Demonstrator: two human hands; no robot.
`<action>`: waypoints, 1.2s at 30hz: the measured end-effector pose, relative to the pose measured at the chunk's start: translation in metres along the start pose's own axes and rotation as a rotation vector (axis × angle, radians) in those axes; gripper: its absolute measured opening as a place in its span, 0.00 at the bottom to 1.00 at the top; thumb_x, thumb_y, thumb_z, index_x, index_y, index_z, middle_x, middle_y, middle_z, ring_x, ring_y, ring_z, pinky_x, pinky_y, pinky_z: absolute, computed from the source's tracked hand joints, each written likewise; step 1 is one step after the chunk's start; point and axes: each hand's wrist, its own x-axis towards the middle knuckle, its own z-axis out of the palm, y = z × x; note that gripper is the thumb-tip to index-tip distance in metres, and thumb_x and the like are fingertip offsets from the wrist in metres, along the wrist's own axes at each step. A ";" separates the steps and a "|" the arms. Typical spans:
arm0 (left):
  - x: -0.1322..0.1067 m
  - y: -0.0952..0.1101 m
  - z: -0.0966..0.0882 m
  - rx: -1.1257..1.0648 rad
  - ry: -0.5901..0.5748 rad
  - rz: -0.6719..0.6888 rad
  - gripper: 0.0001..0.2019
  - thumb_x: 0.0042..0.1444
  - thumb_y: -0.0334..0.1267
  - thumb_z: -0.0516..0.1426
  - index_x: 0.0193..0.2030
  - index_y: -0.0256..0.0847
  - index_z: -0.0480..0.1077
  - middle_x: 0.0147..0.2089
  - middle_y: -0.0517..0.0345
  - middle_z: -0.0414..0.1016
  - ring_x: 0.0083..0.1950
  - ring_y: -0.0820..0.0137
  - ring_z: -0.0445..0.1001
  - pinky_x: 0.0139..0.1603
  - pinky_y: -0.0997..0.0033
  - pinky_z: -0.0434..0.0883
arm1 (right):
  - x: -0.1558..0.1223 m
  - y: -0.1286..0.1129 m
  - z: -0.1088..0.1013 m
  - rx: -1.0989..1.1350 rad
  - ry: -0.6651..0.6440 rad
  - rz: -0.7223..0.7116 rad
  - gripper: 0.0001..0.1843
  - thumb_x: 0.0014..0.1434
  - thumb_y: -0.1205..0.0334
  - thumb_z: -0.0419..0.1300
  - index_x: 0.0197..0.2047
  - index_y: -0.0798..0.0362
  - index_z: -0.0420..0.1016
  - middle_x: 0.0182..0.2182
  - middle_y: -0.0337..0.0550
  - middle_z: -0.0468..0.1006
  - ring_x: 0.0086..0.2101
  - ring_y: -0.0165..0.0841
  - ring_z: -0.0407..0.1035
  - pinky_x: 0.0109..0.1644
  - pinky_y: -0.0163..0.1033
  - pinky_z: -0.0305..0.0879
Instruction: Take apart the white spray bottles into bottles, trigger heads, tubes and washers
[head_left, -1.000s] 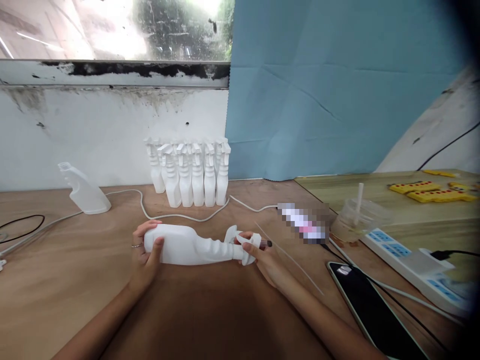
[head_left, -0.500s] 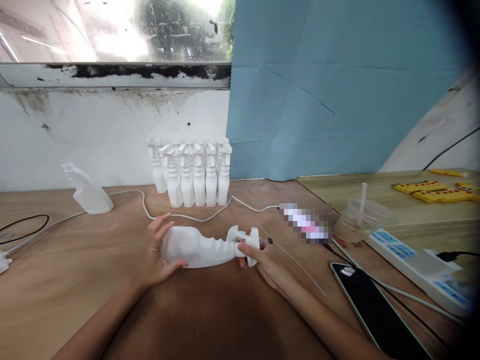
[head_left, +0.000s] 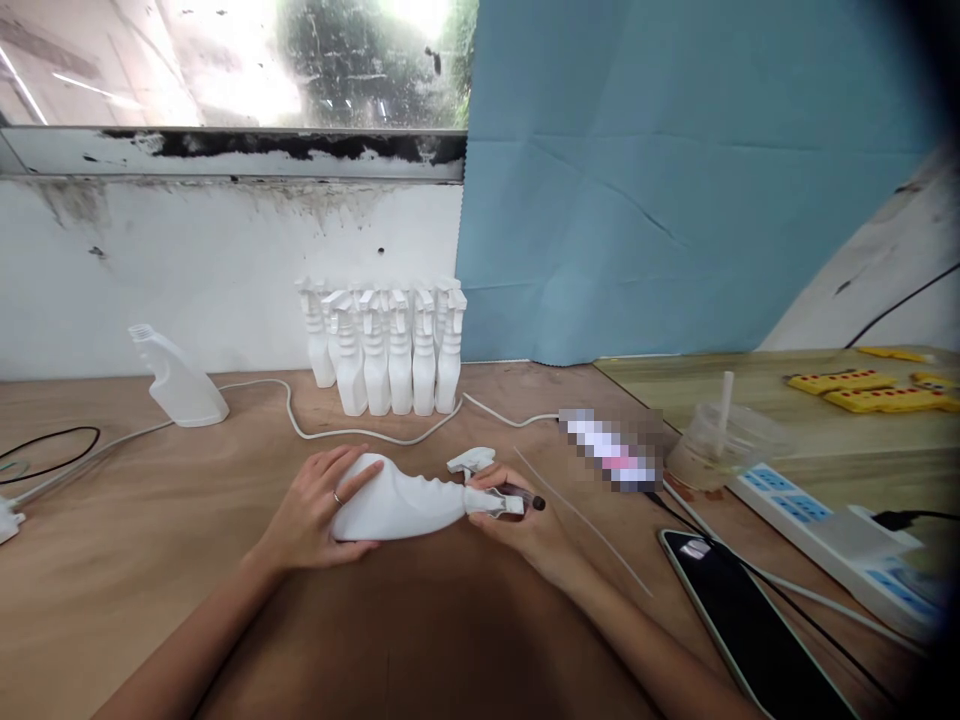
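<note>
Bracing the white bottle [head_left: 409, 507] sideways, nearside of the standing spray bottles [head_left: 401, 362], left hand [head_left: 309, 502] wraps its base, fingers spread; right hand [head_left: 534, 537] curls round its neck end and a dark-tipped rod [head_left: 538, 503], presumably resisting twist.

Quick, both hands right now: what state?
Left hand: closed around the base of the white, curved plastic bottle.
Right hand: closed on the white plastic spray head, with a dark-tipped, pen-like stick also in it.

Spray bottles [head_left: 400, 370] on brown table [head_left: 150, 520]
</note>
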 end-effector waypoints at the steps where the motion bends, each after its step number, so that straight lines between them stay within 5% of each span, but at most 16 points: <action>1: 0.000 0.000 0.000 0.003 -0.001 -0.001 0.42 0.47 0.56 0.60 0.68 0.48 0.52 0.64 0.43 0.60 0.61 0.49 0.61 0.58 0.50 0.60 | 0.000 0.000 -0.001 -0.018 -0.016 -0.050 0.13 0.50 0.56 0.66 0.36 0.50 0.70 0.39 0.44 0.73 0.41 0.39 0.68 0.44 0.42 0.65; 8: -0.001 0.001 0.003 0.010 0.006 0.027 0.44 0.47 0.56 0.61 0.68 0.45 0.51 0.63 0.42 0.60 0.61 0.49 0.61 0.58 0.50 0.60 | -0.003 0.007 0.000 -0.065 0.004 0.099 0.14 0.52 0.55 0.65 0.38 0.51 0.67 0.29 0.39 0.70 0.29 0.32 0.65 0.31 0.36 0.62; 15: -0.002 0.000 0.004 -0.004 -0.022 0.016 0.43 0.48 0.56 0.60 0.68 0.43 0.51 0.64 0.42 0.60 0.61 0.49 0.60 0.59 0.51 0.59 | 0.000 -0.001 0.000 -0.092 -0.042 -0.225 0.11 0.53 0.62 0.63 0.39 0.49 0.67 0.40 0.46 0.69 0.43 0.40 0.66 0.46 0.45 0.63; 20: -0.001 -0.002 0.003 0.008 -0.013 0.040 0.44 0.47 0.57 0.60 0.68 0.43 0.51 0.63 0.41 0.60 0.61 0.48 0.61 0.58 0.50 0.60 | 0.000 0.002 0.001 -0.081 -0.036 -0.206 0.10 0.55 0.62 0.62 0.38 0.48 0.64 0.38 0.44 0.69 0.40 0.38 0.66 0.44 0.44 0.63; 27: -0.005 -0.019 -0.001 0.019 0.030 0.066 0.44 0.47 0.56 0.61 0.68 0.45 0.51 0.62 0.42 0.62 0.60 0.48 0.62 0.59 0.50 0.61 | -0.006 -0.010 0.001 -0.287 -0.061 -0.454 0.10 0.53 0.72 0.60 0.33 0.49 0.64 0.38 0.44 0.68 0.38 0.38 0.67 0.42 0.45 0.63; 32: -0.024 -0.055 -0.005 -0.004 0.160 -0.133 0.39 0.49 0.51 0.61 0.67 0.47 0.52 0.62 0.45 0.61 0.60 0.51 0.64 0.60 0.52 0.62 | -0.004 -0.008 -0.011 -0.316 0.201 -0.456 0.09 0.54 0.70 0.61 0.31 0.49 0.64 0.37 0.44 0.67 0.39 0.39 0.68 0.43 0.46 0.63; 36: -0.037 -0.079 0.000 -0.046 0.368 -0.498 0.40 0.52 0.52 0.58 0.68 0.43 0.47 0.64 0.44 0.55 0.64 0.49 0.57 0.64 0.48 0.56 | -0.003 -0.009 -0.015 -0.281 0.277 -0.387 0.07 0.54 0.66 0.62 0.30 0.49 0.65 0.38 0.45 0.68 0.38 0.39 0.68 0.42 0.45 0.64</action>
